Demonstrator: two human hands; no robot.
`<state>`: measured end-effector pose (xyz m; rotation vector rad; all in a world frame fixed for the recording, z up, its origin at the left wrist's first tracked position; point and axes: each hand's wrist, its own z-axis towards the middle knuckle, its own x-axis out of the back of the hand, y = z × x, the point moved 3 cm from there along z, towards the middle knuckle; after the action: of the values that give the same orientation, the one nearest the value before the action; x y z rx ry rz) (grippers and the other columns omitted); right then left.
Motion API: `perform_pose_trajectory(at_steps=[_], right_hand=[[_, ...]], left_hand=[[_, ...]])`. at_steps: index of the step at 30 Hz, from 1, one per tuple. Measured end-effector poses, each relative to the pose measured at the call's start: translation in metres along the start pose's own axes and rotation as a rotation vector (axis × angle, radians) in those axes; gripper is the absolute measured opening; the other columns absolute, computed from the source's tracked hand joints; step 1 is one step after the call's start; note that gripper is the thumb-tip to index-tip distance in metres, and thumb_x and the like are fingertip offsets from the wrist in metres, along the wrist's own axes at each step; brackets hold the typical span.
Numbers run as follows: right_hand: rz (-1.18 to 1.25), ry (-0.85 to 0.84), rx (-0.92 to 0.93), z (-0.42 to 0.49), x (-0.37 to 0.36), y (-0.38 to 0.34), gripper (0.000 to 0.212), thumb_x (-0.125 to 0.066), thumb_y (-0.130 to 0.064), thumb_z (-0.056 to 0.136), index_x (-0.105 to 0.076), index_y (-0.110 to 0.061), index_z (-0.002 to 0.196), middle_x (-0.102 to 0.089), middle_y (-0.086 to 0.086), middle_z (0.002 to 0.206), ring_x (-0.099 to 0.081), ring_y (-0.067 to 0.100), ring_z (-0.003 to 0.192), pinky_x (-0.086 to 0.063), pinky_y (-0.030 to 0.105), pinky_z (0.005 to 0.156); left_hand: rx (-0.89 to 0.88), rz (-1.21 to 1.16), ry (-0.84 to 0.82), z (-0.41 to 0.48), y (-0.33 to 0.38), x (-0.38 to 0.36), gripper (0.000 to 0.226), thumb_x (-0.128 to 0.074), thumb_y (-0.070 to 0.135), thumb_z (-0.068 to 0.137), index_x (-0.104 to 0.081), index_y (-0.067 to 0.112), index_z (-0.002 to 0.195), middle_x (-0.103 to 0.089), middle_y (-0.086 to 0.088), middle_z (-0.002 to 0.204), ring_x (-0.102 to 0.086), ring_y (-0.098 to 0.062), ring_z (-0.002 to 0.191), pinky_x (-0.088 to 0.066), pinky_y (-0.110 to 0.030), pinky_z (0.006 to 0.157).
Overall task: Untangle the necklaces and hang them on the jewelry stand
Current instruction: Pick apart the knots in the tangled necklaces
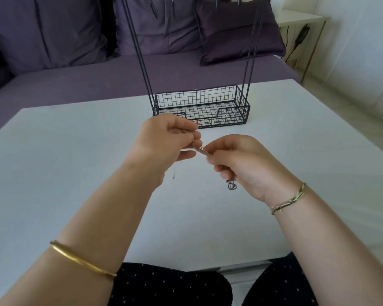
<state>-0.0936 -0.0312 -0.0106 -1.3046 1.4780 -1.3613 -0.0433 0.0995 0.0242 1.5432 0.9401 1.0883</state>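
Above the white table (75, 162), two hands held one twisted bunch of necklaces (200, 150) stretched between them, the left hand (166, 138) pinching its far end, the right hand (237, 162) pinching its near end. One heart pendant (232, 185) dangled beneath the right hand and one thin chain end (174, 175) beneath the left. Just beyond the left hand stood one wire jewelry stand (199, 98).

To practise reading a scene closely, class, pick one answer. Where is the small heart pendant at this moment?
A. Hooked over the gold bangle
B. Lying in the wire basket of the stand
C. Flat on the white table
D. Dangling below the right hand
D: the heart pendant hangs in the air just under the right hand, which pinches the tangled chain together with the left hand, above the table.
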Motion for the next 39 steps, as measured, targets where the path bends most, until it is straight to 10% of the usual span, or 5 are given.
perform_pose_trajectory(at_steps=[20, 31, 39], right_hand=[[-0.084, 0.077, 0.077, -0.001, 0.0, -0.004, 0.012, -0.067, -0.011, 0.081, -0.064, -0.016, 0.069, -0.049, -0.017, 0.046, -0.039, -0.001, 0.037, -0.029, 0.012, 0.039], [0.181, 0.015, 0.006, 0.001, -0.001, -0.004, 0.011, -0.063, -0.006, 0.084, -0.062, -0.012, 0.075, -0.068, 0.005, 0.08, -0.066, 0.019, 0.08, -0.049, 0.031, 0.078], [0.309, -0.078, -0.043, -0.001, -0.006, -0.004, 0.019, -0.052, -0.01, 0.094, -0.058, -0.011, 0.076, -0.061, 0.002, 0.063, -0.062, 0.02, 0.071, -0.047, 0.036, 0.08]], left_hand=[[-0.118, 0.437, -0.089, 0.001, -0.003, 0.006, 0.016, -0.065, 0.001, 0.082, -0.071, 0.016, 0.086, -0.062, 0.005, 0.064, -0.06, -0.01, 0.061, -0.055, -0.028, 0.072], [-0.017, 0.282, -0.073, 0.003, -0.004, 0.007, 0.009, -0.066, 0.007, 0.085, -0.066, 0.013, 0.079, -0.064, -0.001, 0.081, -0.058, -0.013, 0.072, -0.053, -0.025, 0.068], [-0.022, 0.239, -0.109, 0.004, -0.002, 0.004, 0.012, -0.058, 0.01, 0.09, -0.063, 0.016, 0.082, -0.07, -0.003, 0.089, -0.063, -0.013, 0.083, -0.048, -0.025, 0.072]])
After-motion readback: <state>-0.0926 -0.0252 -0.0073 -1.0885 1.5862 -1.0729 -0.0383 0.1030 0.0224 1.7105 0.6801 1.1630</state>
